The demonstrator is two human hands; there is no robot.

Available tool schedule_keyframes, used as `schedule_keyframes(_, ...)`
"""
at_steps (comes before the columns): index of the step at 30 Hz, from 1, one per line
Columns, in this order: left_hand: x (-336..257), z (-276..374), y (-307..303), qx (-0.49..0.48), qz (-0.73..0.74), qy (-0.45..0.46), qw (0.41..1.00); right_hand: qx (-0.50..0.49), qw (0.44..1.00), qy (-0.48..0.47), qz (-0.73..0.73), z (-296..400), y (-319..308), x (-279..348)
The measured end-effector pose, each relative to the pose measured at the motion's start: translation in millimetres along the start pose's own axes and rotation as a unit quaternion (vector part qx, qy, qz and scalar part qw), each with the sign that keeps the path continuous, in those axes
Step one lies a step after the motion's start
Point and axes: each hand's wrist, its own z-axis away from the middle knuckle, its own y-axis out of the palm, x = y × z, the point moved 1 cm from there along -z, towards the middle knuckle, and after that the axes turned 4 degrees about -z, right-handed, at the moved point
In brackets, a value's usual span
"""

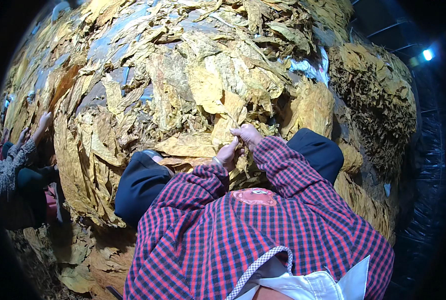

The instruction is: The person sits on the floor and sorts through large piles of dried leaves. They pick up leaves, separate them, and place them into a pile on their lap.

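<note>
My left hand and my right hand meet just in front of my chest, between my bent knees. Both pinch the stem end of a dried yellow tobacco leaf, whose blade points away from me over the heap. A bracelet circles my left wrist. Broad pale leaves lie right beyond the held leaf. Long flat leaves rest close to my left hand. The palms and some fingertips are hidden from view.
Loose tobacco leaves cover a dark sheet before me. Upright bundled leaves stand to the right near white plastic. Stacked leaves rise farther right. At far left, another person's hands reach among leaves.
</note>
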Motion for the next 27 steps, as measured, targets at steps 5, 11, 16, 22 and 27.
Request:
schedule_keyframes(5, 25, -36, -38, 0.061, -0.167, 0.056, 0.982, -0.055, 0.996, -0.065, -0.004, 10, 6, 24)
schedule_keyframes(11, 28, 24, 9, 0.321, -0.648, -0.085, 0.685, -0.077, 0.99, -0.114, 0.007, 6, -37, 58)
schedule_keyframes(16, 13, -16, -64, 0.065, -0.162, -0.064, 0.983, 0.054, 0.991, -0.104, 0.056, 3, -45, 47)
schedule_keyframes(22, -12, -1, -13, -0.186, 0.079, -0.063, 0.977, 0.043, 0.944, -0.048, 0.325, 23, -33, -17)
schedule_keyframes(27, 32, -49, -88, -0.256, 0.059, -0.113, 0.958, -0.102, 0.891, -0.203, 0.392, 25, -26, 9)
